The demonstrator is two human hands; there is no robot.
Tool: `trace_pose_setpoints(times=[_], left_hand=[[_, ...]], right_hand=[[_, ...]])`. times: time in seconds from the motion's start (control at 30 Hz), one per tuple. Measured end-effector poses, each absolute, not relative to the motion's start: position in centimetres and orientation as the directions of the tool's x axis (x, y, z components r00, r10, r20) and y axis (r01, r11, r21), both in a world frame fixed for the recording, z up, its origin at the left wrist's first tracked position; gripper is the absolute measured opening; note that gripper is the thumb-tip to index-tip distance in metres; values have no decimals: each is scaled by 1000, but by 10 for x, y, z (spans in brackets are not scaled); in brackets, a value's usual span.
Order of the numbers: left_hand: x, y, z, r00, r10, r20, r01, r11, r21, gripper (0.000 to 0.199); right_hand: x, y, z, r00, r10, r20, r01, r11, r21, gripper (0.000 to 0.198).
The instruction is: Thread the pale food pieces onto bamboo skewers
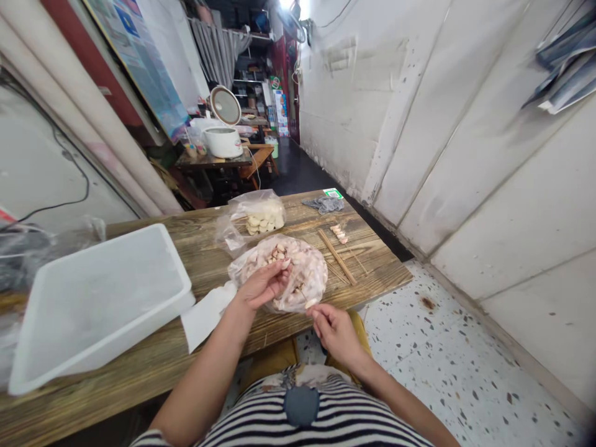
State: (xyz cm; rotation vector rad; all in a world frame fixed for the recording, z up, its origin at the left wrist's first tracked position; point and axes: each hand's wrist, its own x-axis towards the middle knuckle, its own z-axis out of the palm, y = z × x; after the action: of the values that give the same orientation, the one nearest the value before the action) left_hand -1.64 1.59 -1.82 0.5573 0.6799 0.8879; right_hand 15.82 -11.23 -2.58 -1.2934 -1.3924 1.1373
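My left hand (266, 284) is over the bag, with a pale garlic clove (285, 264) pinched at its fingertips. Lower right, at the table's front edge, my right hand (336, 332) is closed on a thin wooden skewer, mostly hidden by the fingers, with a clove (311, 303) at the fingertips. Beneath both hands lies an open clear plastic bag (314, 264) full of pinkish-white garlic cloves. To its right rest a bundle of bare skewers (338, 257) and a skewer threaded with several cloves (339, 234).
A white plastic tub (112, 279) fills the table's left side, near a white paper sheet (207, 313). Behind the garlic stands a bag of pale round slices (265, 221). A grey crumpled cloth (325, 204) lies at the far edge. An open rice cooker (223, 141) stands beyond.
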Motion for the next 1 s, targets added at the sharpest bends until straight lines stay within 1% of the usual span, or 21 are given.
trace_pose_setpoints(times=[0.07, 0.13, 0.33, 0.5, 0.57, 0.73, 1.0], left_hand=[[-18, 14, -17, 489, 819, -301, -560, 559, 612, 17], [-19, 13, -15, 507, 803, -313, -563, 583, 586, 19], [-19, 8, -9, 521, 802, -293, -558, 579, 594, 20], [-12, 0, -7, 508, 809, -297, -519, 562, 644, 17], [-10, -2, -7, 491, 812, -315, -528, 565, 634, 16], [-14, 3, -5, 385, 854, -351, -605, 520, 603, 18], [-9, -2, -1, 369, 859, -355, -606, 512, 609, 18]], right_hand=[[157, -114, -24, -67, 998, 18, 166, 29, -986, 24], [156, -114, -22, -75, 997, 6, 150, 17, -988, 25], [157, -115, -17, -94, 995, -45, 124, -33, -992, 29], [157, -115, -13, -66, 997, -33, 121, -25, -992, 31], [158, -116, -9, -55, 998, -45, 119, -38, -992, 31], [161, -121, 1, -82, 994, -66, 118, -56, -991, 31], [160, -121, -3, -102, 992, -68, 89, -59, -994, 30]])
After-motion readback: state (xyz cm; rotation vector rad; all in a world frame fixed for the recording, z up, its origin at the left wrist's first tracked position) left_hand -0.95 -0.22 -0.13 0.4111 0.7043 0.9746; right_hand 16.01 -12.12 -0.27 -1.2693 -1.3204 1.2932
